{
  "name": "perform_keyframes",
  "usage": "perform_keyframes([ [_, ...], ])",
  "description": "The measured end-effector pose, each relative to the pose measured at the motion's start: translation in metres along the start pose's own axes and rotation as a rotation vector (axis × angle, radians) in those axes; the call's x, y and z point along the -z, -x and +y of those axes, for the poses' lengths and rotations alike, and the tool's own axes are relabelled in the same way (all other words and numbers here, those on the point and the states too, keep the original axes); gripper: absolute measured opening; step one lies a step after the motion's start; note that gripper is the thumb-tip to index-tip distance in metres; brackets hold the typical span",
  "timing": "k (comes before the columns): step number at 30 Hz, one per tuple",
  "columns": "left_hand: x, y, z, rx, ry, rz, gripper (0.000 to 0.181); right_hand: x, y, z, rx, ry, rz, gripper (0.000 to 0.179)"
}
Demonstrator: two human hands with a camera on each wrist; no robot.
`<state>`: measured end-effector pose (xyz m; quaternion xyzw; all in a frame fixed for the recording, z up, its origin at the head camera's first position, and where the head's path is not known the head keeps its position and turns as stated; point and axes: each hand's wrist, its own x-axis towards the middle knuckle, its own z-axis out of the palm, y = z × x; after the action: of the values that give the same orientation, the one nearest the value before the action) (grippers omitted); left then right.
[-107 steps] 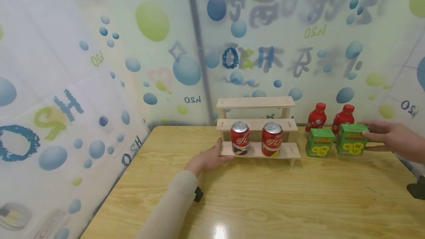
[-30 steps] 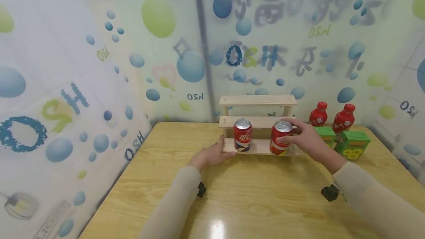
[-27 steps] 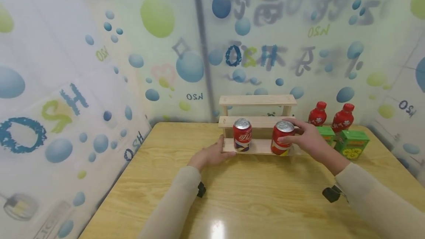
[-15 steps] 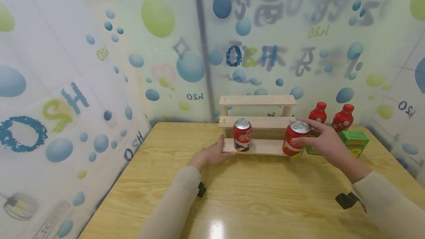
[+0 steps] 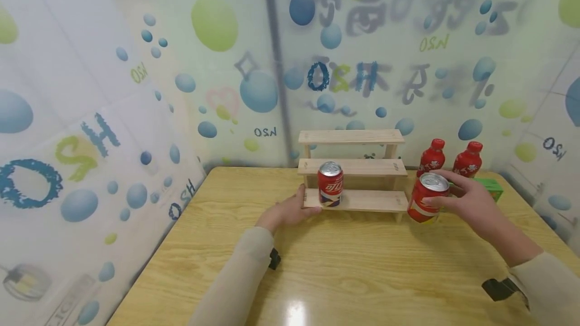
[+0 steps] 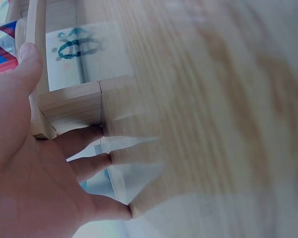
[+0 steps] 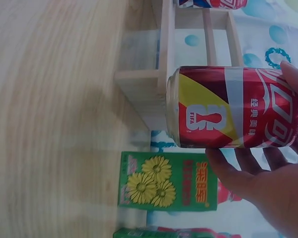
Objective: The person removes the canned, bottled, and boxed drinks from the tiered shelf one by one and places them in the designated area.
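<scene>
A soda can (image 5: 422, 206), red with a silver top, is held in my right hand (image 5: 476, 210) just off the right end of the three-tier wooden shelf (image 5: 353, 137). In the right wrist view, thumb and fingers grip the can (image 7: 233, 106) from opposite sides, its base clear of the board. My left hand (image 5: 287, 210) holds the shelf's left end. The left wrist view has its thumb over the board's front edge, other fingertips down on the tabletop beside the shelf leg (image 6: 72, 105). A second red can (image 5: 331, 185) stands upright on the lowest tier, near the left end.
Two red bottles (image 5: 430, 159) stand right of the shelf, behind my right hand. A green drink box (image 7: 169, 181) with yellow flowers stands below the held can in the right wrist view, another beside it. A patterned curtain (image 5: 217, 89) hangs behind the wooden table (image 5: 344, 270).
The right hand, earlier at the green boxes, took hold of the right-hand can, then carried it rightward off the lowest tier. The left hand stays at the shelf's left end.
</scene>
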<state>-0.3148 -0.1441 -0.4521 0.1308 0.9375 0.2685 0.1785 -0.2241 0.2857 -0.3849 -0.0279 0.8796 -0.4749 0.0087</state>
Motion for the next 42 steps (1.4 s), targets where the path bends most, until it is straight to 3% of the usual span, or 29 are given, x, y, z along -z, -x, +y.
perform_keyframes([
  [21, 0.001, 0.0, 0.0, -0.001, 0.001, -0.008, 0.117, 0.009, 0.01, 0.036, -0.117, 0.146, -0.01, 0.1],
  [34, 0.008, 0.006, -0.002, 0.019, 0.012, -0.004, 0.118, 0.005, 0.003, 0.04, -0.114, 0.127, -0.022, 0.099],
  [42, 0.0, 0.001, -0.003, -0.004, -0.025, 0.002, 0.117, 0.007, 0.004, 0.053, -0.098, 0.097, -0.016, 0.093],
])
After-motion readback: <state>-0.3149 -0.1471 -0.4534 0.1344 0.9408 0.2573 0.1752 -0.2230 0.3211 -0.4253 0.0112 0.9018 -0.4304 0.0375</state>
